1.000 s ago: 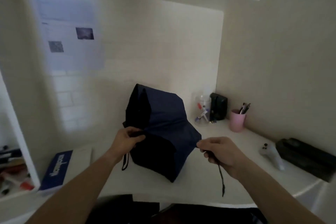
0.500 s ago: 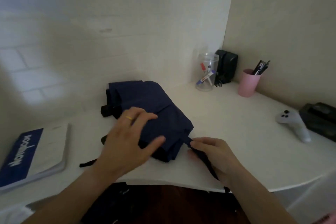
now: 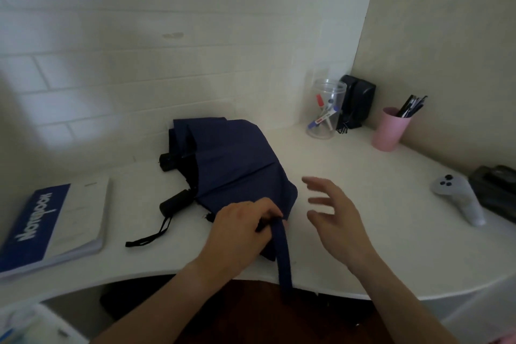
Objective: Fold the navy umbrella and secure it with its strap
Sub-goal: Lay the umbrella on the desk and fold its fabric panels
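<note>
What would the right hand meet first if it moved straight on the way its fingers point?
Probably the navy umbrella: the open right hand points up-left toward its near edge, though its height above the desk is unclear.

White desk (image 3: 363, 204); umbrella (image 3: 237, 159); notebook (image 3: 55, 220)

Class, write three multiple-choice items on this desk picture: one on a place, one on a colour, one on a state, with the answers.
1. Where does the notebook lie?
A. left of the umbrella
B. under the umbrella
C. beside the cup

2. What colour is the pen cup?
A. green
B. pink
C. black

3. What is the right hand doing?
A. gripping the strap
B. holding a pen
C. hovering open, holding nothing

Answers: 1 A, it lies at the desk's left edge; 2 B, plainly pink; 3 C, its fingers are spread while the left hand pinches the strap.
</note>
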`<state>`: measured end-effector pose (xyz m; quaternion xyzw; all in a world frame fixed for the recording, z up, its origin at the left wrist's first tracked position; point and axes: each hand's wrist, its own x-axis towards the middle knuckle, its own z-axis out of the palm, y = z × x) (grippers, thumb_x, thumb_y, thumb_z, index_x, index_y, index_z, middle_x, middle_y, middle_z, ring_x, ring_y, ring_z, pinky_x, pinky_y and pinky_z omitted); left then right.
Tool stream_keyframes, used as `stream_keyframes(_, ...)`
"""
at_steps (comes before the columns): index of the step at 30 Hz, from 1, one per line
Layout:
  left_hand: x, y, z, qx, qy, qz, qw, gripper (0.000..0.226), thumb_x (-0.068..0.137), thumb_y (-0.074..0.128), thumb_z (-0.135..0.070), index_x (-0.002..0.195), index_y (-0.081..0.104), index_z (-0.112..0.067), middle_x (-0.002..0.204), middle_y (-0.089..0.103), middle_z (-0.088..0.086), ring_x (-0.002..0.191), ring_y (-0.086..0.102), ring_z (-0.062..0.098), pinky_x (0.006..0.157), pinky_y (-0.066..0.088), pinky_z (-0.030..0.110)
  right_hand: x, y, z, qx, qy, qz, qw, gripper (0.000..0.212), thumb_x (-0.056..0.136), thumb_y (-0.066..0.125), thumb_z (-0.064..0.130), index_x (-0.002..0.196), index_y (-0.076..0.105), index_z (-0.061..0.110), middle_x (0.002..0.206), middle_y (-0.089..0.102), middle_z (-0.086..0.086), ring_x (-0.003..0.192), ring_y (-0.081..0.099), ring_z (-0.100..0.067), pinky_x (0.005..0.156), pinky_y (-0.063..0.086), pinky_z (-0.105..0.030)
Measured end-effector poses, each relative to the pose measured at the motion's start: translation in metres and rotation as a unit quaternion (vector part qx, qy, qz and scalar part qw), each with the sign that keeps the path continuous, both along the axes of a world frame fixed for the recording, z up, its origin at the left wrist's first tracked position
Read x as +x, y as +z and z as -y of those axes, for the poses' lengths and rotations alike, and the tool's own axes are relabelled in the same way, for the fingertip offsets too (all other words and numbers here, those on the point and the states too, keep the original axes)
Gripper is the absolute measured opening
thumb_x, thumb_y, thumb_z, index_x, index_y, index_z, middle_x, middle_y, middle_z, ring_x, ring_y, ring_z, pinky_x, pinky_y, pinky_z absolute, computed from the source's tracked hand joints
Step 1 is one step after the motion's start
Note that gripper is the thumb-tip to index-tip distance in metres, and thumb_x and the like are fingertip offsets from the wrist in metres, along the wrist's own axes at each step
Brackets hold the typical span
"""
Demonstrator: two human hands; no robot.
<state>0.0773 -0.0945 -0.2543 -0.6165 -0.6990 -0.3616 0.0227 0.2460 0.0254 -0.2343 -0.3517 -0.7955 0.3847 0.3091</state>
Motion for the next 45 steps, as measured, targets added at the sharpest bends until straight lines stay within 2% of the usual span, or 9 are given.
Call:
stream_keyframes(6, -0.006, 0.001, 0.022, -0.027, 0.015, -0.072, 0.997, 0.011, 0.082, 0.076, -0.032, 0.091, 0.072, -0.037, 0.088, 0.071, -0.017, 0.082, 0.06, 0.003, 0.071, 0.053, 0.025, -0.032, -0.014, -0.017, 0.026, 0.165, 0.192, 0.967, 0.045, 0.088, 0.058, 0.002, 0.122, 0.072, 0.028, 0.124, 0.071, 0.003, 0.112, 0.065, -0.013, 0.1, 0.052, -0.034)
stream_keyframes(9, -0.017, -0.004, 0.038, -0.057, 0.006, -0.072, 0.996, 0.019, 0.079, 0.08, -0.021, 0.092, 0.074, -0.035, 0.098, 0.073, -0.019, 0.09, 0.063, 0.001, 0.078, 0.056, 0.025, -0.045, 0.005, -0.022, -0.071, 0.089, 0.1, 0.988, 0.03, 0.084, 0.066, 0.012, 0.109, 0.075, 0.026, 0.111, 0.072, 0.003, 0.1, 0.069, -0.016, 0.095, 0.056, -0.04)
stream_keyframes(13, -0.025, -0.013, 0.057, -0.058, 0.023, -0.066, 0.996, 0.019, 0.082, 0.081, -0.028, 0.096, 0.074, -0.037, 0.1, 0.072, -0.021, 0.091, 0.063, -0.003, 0.08, 0.054, 0.02, -0.069, 0.008, -0.014, -0.134, 0.029, 0.1, 0.986, 0.072, 0.072, 0.081, 0.05, 0.131, 0.051, 0.022, 0.123, 0.059, -0.003, 0.111, 0.062, -0.024, 0.094, 0.056, -0.048)
stream_keyframes(19, -0.013, -0.009, 0.08, -0.032, 0.033, 0.057, 0.997, 0.017, 0.088, 0.078, -0.034, 0.104, 0.073, -0.034, 0.097, 0.075, -0.021, 0.091, 0.067, -0.005, 0.083, 0.052, 0.014, -0.048, -0.004, 0.013, 0.061, -0.048, 0.036, 0.996, 0.05, 0.083, 0.074, 0.021, 0.129, 0.057, 0.029, 0.129, 0.055, 0.001, 0.108, 0.06, -0.016, 0.088, 0.055, -0.031)
stream_keyframes(25, -0.012, 0.029, 0.082, 0.033, 0.046, 0.138, 0.989, 0.009, 0.087, 0.079, -0.025, 0.096, 0.077, -0.025, 0.087, 0.076, -0.019, 0.084, 0.07, -0.005, 0.076, 0.05, 0.009, -0.042, 0.024, 0.036, 0.235, 0.236, 0.148, 0.931, 0.059, 0.074, 0.079, 0.036, 0.13, 0.06, 0.042, 0.148, 0.039, 0.01, 0.121, 0.04, -0.014, 0.099, 0.04, -0.025)
stream_keyframes(35, 0.007, 0.078, 0.102, 0.125, 0.184, 0.207, 0.953, 0.03, 0.079, 0.085, -0.036, 0.09, 0.059, -0.024, 0.08, 0.068, -0.006, 0.07, 0.067, 0.009, 0.07, 0.058, 0.026, -0.076, 0.102, 0.038, 0.157, 0.24, 0.014, 0.958, 0.017, 0.083, 0.079, 0.013, 0.095, 0.084, 0.025, 0.084, 0.078, 0.016, 0.075, 0.067, 0.005, 0.07, 0.047, -0.011)
stream_keyframes(37, 0.016, 0.068, 0.103, 0.016, 0.165, 0.413, 0.895, 0.038, 0.084, 0.077, -0.047, 0.09, 0.069, -0.011, 0.075, 0.076, 0.008, 0.067, 0.072, 0.019, 0.078, 0.062, 0.046, -0.079, 0.117, 0.034, 0.116, 0.252, -0.002, 0.961, 0.007, 0.085, 0.078, 0.018, 0.089, 0.084, 0.018, 0.075, 0.076, 0.011, 0.061, 0.062, 0.002, 0.065, 0.047, -0.018)
stream_keyframes(41, -0.011, 0.044, 0.084, -0.103, 0.021, 0.826, 0.554, 0.112, 0.07, 0.066, -0.082, 0.133, 0.051, 0.008, 0.121, 0.068, 0.034, 0.109, 0.07, 0.046, 0.103, 0.051, 0.057, -0.08, 0.154, 0.032, 0.071, 0.27, -0.007, 0.96, 0.022, 0.094, 0.069, 0.023, 0.078, 0.078, 0.011, 0.058, 0.063, -0.002, 0.056, 0.052, -0.01, 0.067, 0.046, -0.034)
stream_keyframes(45, -0.038, 0.037, 0.042, 0.081, -0.003, 0.842, 0.533, 0.11, 0.061, 0.072, -0.084, 0.146, 0.05, -0.018, 0.139, 0.06, 0.02, 0.126, 0.059, 0.043, 0.107, 0.042, 0.068, -0.072, 0.176, 0.037, 0.097, 0.309, -0.018, 0.946, 0.029, 0.099, 0.06, 0.029, 0.082, 0.077, 0.013, 0.083, 0.065, -0.031, 0.068, 0.049, -0.02, 0.068, 0.044, -0.037)
